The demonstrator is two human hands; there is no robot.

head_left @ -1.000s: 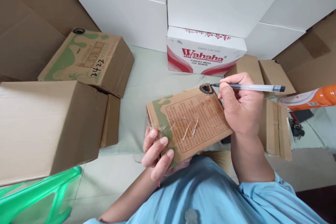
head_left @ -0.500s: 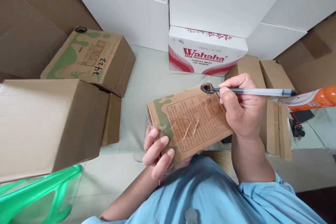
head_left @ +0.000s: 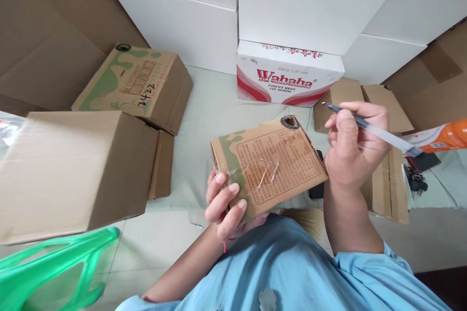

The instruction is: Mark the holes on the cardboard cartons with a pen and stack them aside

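My left hand (head_left: 229, 204) grips the lower left end of a small cardboard box (head_left: 270, 165), its fingers curled over the edge. The box is tilted in front of my shirt, with green print, a text panel and loose bits of clear tape on its face. A dark, inked-looking ring (head_left: 290, 122) surrounds a hole at its top corner. Off to the right of the box, my right hand (head_left: 355, 141) pinches a pen (head_left: 375, 131) with a clear barrel. The pen's tip points up and left, apart from the cardboard.
A white and red water carton (head_left: 288, 75) stands at the back. On the left are a coconut carton (head_left: 134, 82) marked 2422 and a plain carton (head_left: 73, 170), above a green stool (head_left: 73, 262). An orange bottle (head_left: 445, 136), keys (head_left: 416, 180) and a phone (head_left: 316, 182) lie right.
My right hand has drawn back to the right, lifting the pen's tip away from the hole's dark rim. The box in my left hand has shifted slightly right in view.
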